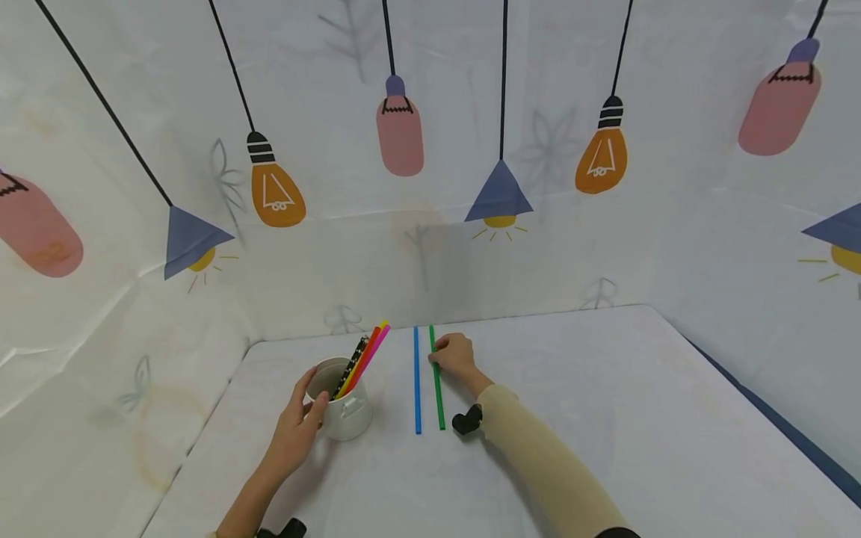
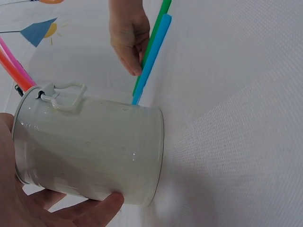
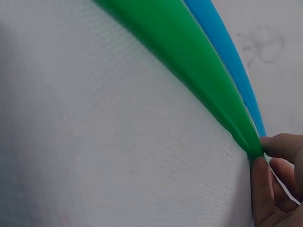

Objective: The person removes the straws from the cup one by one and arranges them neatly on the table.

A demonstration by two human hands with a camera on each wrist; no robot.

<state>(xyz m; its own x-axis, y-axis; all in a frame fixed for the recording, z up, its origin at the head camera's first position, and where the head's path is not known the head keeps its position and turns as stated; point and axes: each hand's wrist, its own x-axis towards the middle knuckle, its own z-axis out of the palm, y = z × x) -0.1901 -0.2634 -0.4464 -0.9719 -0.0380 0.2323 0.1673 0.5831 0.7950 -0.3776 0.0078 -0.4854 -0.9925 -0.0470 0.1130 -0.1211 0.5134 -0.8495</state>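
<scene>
My left hand [image 1: 294,432] grips a small white metal bucket [image 1: 351,423], thumb on the near side and fingers round the far side. Several straws [image 1: 366,360] lean to the right in it: black patterned, yellow, orange-red and pink. In the left wrist view the bucket's wire loop [image 2: 71,105] shows near the rim. Right of the bucket, a blue straw [image 1: 417,381] and a green straw [image 1: 439,400] lie side by side on the table. My right hand [image 1: 457,357] pinches the green straw [image 3: 189,61] between thumb and fingertips.
The table [image 1: 592,418] has a white cover and meets a white sheet wall [image 1: 323,276] printed with hanging lamps and bulbs. A dark blue strip [image 1: 773,418] runs along the table's right edge.
</scene>
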